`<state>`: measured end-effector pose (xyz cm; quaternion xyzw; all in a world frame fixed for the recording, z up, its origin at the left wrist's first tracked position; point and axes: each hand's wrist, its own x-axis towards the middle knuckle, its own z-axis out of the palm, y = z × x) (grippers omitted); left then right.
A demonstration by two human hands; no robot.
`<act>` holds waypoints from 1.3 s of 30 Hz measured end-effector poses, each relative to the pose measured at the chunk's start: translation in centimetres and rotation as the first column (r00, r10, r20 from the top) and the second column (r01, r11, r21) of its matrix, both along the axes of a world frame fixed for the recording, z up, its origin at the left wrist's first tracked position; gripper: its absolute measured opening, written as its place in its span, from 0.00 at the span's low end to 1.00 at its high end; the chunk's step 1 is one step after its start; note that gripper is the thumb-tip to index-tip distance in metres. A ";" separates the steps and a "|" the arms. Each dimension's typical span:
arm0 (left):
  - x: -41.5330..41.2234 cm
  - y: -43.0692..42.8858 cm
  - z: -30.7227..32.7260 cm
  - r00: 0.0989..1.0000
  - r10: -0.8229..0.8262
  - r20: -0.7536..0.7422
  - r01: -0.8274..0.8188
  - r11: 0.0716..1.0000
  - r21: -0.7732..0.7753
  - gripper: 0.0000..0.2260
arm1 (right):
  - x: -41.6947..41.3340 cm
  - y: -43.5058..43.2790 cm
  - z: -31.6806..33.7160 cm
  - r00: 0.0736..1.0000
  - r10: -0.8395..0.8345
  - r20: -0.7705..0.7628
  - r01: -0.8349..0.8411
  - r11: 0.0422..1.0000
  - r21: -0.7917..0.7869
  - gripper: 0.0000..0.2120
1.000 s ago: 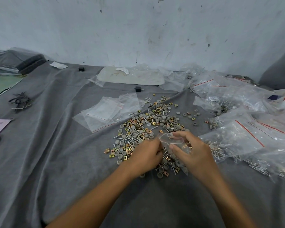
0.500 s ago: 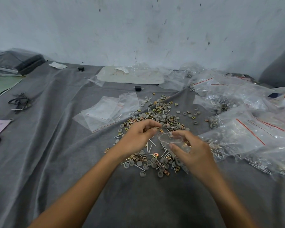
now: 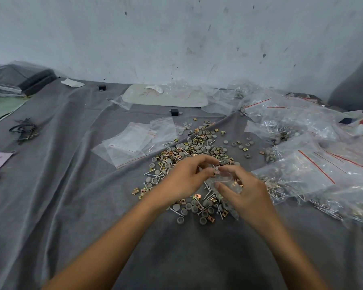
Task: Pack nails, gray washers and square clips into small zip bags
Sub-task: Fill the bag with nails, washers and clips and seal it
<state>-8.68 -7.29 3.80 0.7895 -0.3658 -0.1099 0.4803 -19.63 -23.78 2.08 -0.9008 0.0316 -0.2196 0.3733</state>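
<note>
A loose pile of nails, gray washers and gold square clips [image 3: 194, 152] lies on the gray cloth [image 3: 76, 206]. My right hand [image 3: 242, 192] holds a small clear zip bag [image 3: 222, 182] just above the pile, its mouth held open toward my left hand. My left hand [image 3: 186, 177] sits at the bag's mouth with fingers curled, pinching a small gray piece against it; the piece is blurred. More washers and clips [image 3: 194, 209] lie under and in front of both hands.
Empty small zip bags [image 3: 132, 143] are stacked left of the pile. Larger filled bags with red strips [image 3: 310, 164] crowd the right side. A pale tray [image 3: 166, 98] and a small black block [image 3: 174, 112] sit further back; black ties [image 3: 24, 130] lie far left.
My left hand left the near part of the pile, reached further back and then came to the bag's mouth with a small piece. My right hand kept the bag in place.
</note>
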 end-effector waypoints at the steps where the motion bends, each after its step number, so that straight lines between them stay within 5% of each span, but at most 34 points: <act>1: -0.1 -0.1 0.0 1.000 0.012 -0.011 -0.012 1.000 -0.009 0.09 | 0.0 0.0 0.1 1.000 0.000 0.001 0.000 1.000 0.001 0.16; 12: 0.7 0.1 0.0 0.987 0.134 -0.094 -0.143 0.985 -0.099 0.05 | -0.3 0.1 0.3 1.000 -0.021 -0.009 0.021 1.000 0.017 0.17; 15: 1.4 0.8 -0.9 0.972 0.197 0.127 -0.213 0.969 0.125 0.05 | -0.4 0.1 0.4 0.999 -0.027 -0.018 0.027 1.000 0.009 0.16; 18: 1.1 1.1 -2.4 0.960 -0.033 0.278 -0.087 0.908 0.409 0.07 | -0.4 0.1 0.3 0.999 -0.023 -0.022 0.024 1.000 0.008 0.16; 23: 0.5 1.0 -4.1 0.876 -0.263 0.405 -0.003 0.836 0.548 0.08 | -0.3 0.1 0.2 1.000 -0.025 -0.016 0.025 1.000 0.018 0.16; 33: 0.1 0.6 -3.8 0.941 -0.224 0.254 0.037 0.813 0.581 0.03 | -0.4 0.2 0.2 1.000 -0.018 -0.012 0.019 1.000 0.023 0.16; 39: 0.2 1.2 -3.9 0.997 0.033 0.070 -0.057 0.924 0.378 0.02 | -0.5 0.1 0.2 1.000 -0.019 0.000 0.019 1.000 0.015 0.16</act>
